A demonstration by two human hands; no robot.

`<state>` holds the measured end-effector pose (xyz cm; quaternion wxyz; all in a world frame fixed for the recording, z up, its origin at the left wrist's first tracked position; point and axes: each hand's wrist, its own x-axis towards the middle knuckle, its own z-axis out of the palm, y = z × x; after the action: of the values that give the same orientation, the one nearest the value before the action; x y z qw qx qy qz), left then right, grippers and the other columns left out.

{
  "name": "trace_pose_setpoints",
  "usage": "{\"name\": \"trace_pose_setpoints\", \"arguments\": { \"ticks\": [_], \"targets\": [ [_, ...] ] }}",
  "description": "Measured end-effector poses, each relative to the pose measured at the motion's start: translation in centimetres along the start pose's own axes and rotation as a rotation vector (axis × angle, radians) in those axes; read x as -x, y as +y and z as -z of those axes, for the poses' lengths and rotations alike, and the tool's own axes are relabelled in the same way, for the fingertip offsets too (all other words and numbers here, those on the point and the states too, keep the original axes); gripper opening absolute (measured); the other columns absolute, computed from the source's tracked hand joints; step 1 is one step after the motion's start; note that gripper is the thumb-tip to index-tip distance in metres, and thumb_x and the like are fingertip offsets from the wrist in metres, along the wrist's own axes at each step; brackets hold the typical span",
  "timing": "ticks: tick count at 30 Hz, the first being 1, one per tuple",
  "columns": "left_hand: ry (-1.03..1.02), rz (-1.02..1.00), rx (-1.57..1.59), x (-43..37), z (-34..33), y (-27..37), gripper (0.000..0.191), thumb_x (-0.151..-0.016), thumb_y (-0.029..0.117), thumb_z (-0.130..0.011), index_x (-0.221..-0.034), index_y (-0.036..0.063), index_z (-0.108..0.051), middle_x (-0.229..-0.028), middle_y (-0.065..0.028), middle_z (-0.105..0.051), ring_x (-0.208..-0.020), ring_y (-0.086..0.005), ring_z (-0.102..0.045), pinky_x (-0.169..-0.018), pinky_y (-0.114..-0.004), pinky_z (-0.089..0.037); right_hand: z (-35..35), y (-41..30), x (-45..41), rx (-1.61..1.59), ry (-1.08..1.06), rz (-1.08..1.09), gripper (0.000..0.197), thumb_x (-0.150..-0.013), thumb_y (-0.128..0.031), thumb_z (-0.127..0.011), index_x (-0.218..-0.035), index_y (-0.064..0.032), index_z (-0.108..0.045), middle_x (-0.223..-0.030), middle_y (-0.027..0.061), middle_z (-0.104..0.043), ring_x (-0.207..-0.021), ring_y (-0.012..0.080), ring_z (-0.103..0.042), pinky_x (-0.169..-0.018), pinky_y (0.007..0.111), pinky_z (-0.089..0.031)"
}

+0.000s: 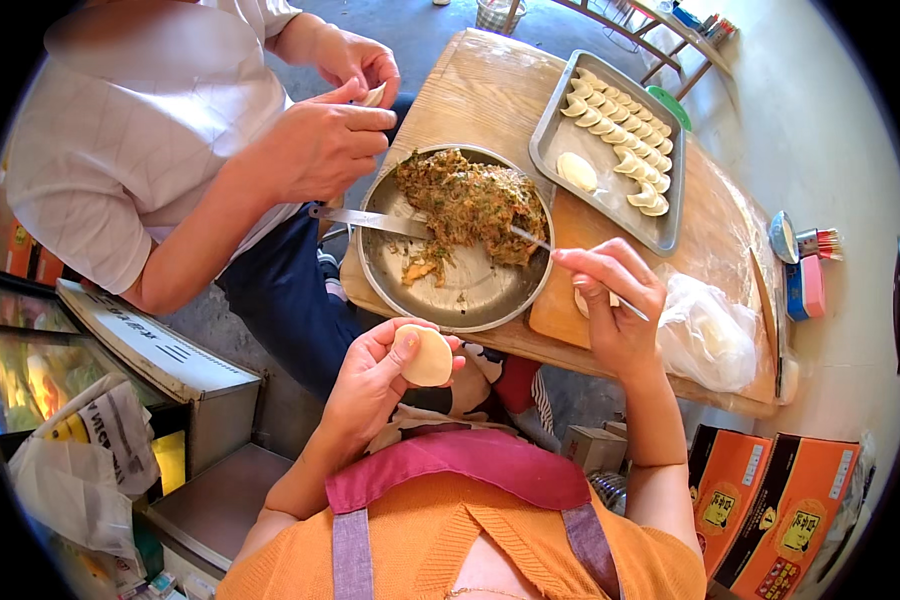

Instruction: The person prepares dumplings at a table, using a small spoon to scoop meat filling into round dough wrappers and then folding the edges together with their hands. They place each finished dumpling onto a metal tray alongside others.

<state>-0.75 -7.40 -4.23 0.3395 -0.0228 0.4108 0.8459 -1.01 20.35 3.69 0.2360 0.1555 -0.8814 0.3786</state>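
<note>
My left hand (379, 375) holds a round, flat dough wrapper (429, 358) between thumb and fingers, below the bowl. In my right hand (619, 300) is a thin metal utensil (531, 238), its far end touching the minced filling (480, 199). That filling is heaped at the far side of a wide, shallow steel bowl (465, 304). A flat metal strip (371, 219) leans over the bowl's left rim with its end in the filling. Rows of folded dumplings (619, 124) and one stack of wrappers (577, 172) lie on a metal tray (667, 238) beyond the bowl.
A person (187, 135) in a white shirt sits at the left, folding a wrapper with both hands (330, 127) near the bowl. A plastic bag (709, 334) lies on the wooden table (487, 71) right of my right hand. Orange cartons (787, 510) stand at the lower right.
</note>
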Motion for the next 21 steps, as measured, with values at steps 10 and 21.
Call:
{"name": "trace_pose_setpoints", "arguments": {
  "ticks": [10, 21],
  "targets": [
    [0.065, -0.003, 0.051, -0.7, -0.8, -0.1, 0.032, -0.105, 0.03, -0.058, -0.122, 0.0037, -0.057, -0.122, -0.0169, -0.067, -0.11, -0.0292, -0.069, -0.085, -0.04, -0.06, -1.5, 1.5, 0.9, 0.029, -0.177, 0.019, 0.025, -0.082, 0.003, -0.071, -0.104, -0.0069, -0.075, -0.084, 0.0095, -0.065, -0.073, 0.0254, -0.066, -0.064, 0.035, -0.051],
    [0.085, -0.018, 0.124, -0.4, -1.7, -0.3, 0.037, -0.106, 0.03, -0.055, -0.128, 0.0012, -0.056, -0.129, -0.0193, -0.064, -0.119, -0.0314, -0.065, -0.091, -0.042, -0.059, -2.7, 2.6, 2.9, -0.071, -0.175, -0.075, 0.022, -0.087, 0.003, -0.069, -0.108, -0.0041, -0.073, -0.084, 0.0127, -0.062, -0.075, 0.0284, -0.063, -0.067, 0.037, -0.051]
  ]
}}
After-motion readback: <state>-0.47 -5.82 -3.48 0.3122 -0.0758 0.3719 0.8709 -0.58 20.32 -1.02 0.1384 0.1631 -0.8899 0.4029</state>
